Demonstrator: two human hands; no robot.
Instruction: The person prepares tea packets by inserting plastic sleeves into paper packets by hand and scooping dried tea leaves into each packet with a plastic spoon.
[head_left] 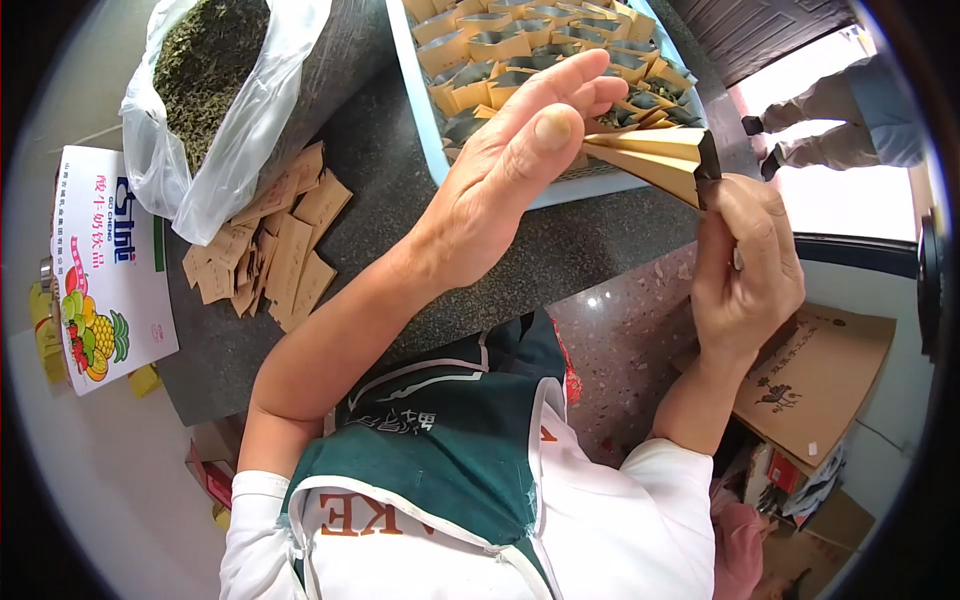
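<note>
My right hand (pixel 745 255) pinches a small kraft paper bag (pixel 655 155) by its dark-edged end. The bag lies sideways in the air, flared at that end and narrowing toward my left hand (pixel 510 165). That left hand is open, fingers stretched out and thumb raised; whether its palm touches the bag's narrow end I cannot tell. Behind both hands stands a light blue plastic basket (pixel 415 95), packed with rows of similar upright bags (pixel 500 45), some showing dark leafy contents. Left of my forearm, flat kraft bags (pixel 290 255) lie in a loose pile on the dark stone counter (pixel 390 190).
A clear plastic bag (pixel 265 110) of dried green leaves (pixel 205 75) sits at the upper left, above a printed drink carton (pixel 115 265). Another person's legs (pixel 835 125) show at the upper right. Flattened cardboard (pixel 820 370) and clutter lie at the lower right.
</note>
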